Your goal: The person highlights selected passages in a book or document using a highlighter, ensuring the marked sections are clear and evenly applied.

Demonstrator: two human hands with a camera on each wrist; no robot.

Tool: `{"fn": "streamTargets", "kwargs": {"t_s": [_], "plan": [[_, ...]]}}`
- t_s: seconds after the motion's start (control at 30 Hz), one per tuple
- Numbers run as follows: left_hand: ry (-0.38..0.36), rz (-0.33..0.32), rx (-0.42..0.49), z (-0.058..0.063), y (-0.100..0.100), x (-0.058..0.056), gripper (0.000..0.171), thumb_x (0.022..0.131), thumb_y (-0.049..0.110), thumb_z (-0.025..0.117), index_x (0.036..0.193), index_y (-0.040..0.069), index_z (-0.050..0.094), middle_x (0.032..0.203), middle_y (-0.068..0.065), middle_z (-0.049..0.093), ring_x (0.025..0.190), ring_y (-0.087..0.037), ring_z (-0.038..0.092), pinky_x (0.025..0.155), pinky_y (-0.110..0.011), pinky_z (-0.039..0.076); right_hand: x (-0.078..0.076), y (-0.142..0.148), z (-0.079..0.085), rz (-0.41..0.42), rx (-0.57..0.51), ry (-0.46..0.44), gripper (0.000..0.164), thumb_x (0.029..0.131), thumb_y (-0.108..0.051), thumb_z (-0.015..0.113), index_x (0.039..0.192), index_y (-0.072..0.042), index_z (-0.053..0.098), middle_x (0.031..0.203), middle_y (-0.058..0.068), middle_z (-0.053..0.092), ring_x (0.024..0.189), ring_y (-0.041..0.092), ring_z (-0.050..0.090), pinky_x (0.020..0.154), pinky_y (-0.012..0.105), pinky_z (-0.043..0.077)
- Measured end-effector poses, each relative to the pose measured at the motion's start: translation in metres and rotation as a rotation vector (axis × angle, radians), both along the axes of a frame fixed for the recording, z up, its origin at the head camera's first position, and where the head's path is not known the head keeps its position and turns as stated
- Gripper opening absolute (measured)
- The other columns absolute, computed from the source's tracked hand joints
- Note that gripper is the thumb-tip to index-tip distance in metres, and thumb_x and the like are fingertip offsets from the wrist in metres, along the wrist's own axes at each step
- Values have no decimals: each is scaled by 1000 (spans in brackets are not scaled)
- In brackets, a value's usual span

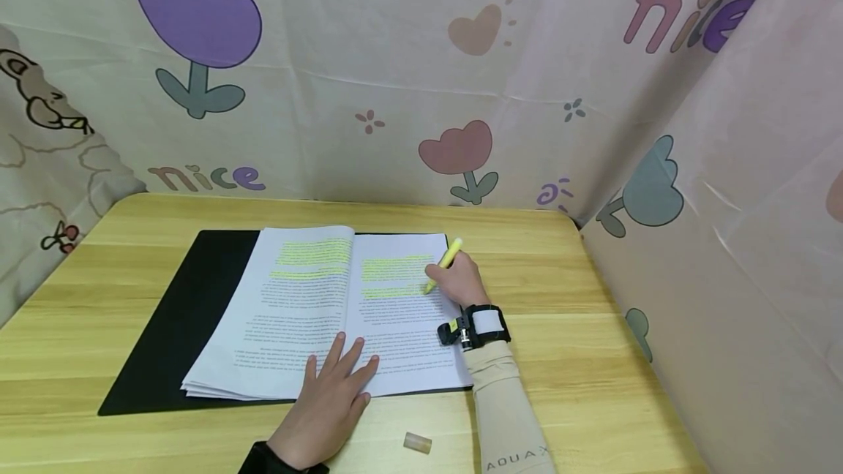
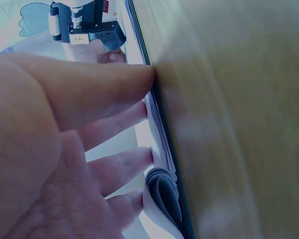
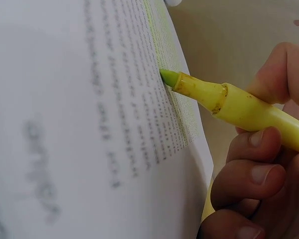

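My right hand (image 1: 464, 281) grips a yellow highlighter (image 1: 451, 254) over the right page of an open stack of printed sheets (image 1: 402, 342). In the right wrist view the uncapped green-yellow tip of the highlighter (image 3: 259, 112) is right at a line of print. Several upper lines on both pages carry yellow marking. My left hand (image 1: 329, 393) lies spread with straight fingers on the lower edge of the pages, near the fold. In the left wrist view its fingertips (image 2: 144, 157) rest along the paper's edge, beside the rolled-over fold.
Beneath the sheets lies a black folder (image 1: 178, 328), showing mostly at the left. A small translucent cap (image 1: 418, 443) lies on the wooden table (image 1: 546, 262) near the front. Patterned cloth (image 1: 369, 42) hangs behind the table and along its sides.
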State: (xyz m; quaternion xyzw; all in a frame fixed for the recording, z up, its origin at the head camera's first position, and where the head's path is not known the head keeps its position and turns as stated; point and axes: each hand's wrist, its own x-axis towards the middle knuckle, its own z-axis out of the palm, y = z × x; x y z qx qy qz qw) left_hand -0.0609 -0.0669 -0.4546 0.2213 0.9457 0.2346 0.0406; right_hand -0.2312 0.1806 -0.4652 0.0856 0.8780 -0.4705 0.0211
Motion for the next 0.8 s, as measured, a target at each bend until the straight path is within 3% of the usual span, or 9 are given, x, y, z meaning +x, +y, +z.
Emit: {"fn": "streamTargets", "kwargs": {"t_s": [0.8], "plan": [[-9,12,-9,-1,1,-1,42,90,21,63,131,11,59,148,-16,40,144,-41,16,101,-74,13,1,6,-1,-12,-23,23,26,79,-30,64,85,-7,54,66,4,43,52,17,39,45,28,31]]}}
